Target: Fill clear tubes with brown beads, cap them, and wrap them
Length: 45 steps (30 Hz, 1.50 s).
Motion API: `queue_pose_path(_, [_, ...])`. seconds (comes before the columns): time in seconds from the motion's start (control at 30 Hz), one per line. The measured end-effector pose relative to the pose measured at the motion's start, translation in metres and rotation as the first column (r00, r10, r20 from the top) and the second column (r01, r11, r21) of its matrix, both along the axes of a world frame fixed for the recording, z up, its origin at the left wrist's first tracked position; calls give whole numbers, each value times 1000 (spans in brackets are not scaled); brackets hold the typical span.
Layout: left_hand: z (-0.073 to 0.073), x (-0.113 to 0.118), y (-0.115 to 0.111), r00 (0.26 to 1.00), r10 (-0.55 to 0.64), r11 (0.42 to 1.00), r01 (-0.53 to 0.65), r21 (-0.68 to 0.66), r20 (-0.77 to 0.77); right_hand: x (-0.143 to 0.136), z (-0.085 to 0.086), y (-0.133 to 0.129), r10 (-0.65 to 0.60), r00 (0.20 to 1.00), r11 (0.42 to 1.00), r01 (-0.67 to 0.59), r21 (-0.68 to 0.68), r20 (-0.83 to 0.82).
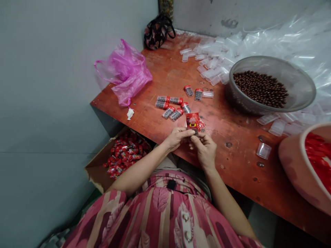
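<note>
Over the table's near edge, my left hand (178,137) and my right hand (206,148) meet with fingers pinched on a small red printed packet (192,119). The packet stands upright above my fingertips, and its lower end is partly hidden by them. Just behind it, another red printed piece (201,123) lies on the table. Beyond my hands are several clear plastic tubes (176,114) with red caps, filled with dark balls. One clear container (208,94) without a red cap lies beside them.
A grey bowl (232,98) holds dark brown balls (258,88). Around it are heaped clear containers (214,74). A pink tub (292,155) with red pieces stands at right. Leftward lie a pink plastic bag (129,72) and white scrap (130,113); below, a carton (97,172) holds red packets.
</note>
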<state>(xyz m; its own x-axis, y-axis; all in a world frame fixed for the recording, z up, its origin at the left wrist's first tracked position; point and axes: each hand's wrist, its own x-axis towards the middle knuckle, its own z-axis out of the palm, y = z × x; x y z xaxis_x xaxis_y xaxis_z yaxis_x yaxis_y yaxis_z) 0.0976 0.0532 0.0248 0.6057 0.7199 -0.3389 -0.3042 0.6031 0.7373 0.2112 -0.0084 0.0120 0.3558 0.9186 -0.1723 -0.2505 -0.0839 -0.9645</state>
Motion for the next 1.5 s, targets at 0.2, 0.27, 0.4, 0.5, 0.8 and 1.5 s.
queue_pose_path(0.2, [5,1,-9,982,190,979,-188,-74,19,5,1,0,137,987,989,-131,76,-81])
queue_pose_path(0.27, [7,-1,-11,970,240,966,-237,-101,26,8,4,-2,195,978,978,-189,86,-71])
queue_pose_path(0.4, [5,-5,-19,982,186,979,-182,-92,36,9,5,0,156,987,986,-152,73,-43])
queue_pose_path(0.5, [2,-13,-30,984,173,980,-167,-105,51,3,4,4,160,986,987,-159,28,-39])
queue_pose_path(0.8, [-11,-98,-73,646,755,637,-763,-107,-112,-1,12,5,264,964,964,-264,10,-21])
queue_pose_path(1.5, [-55,27,36,522,659,201,572,795,-542,63,-4,13,-40,975,997,53,-56,217])
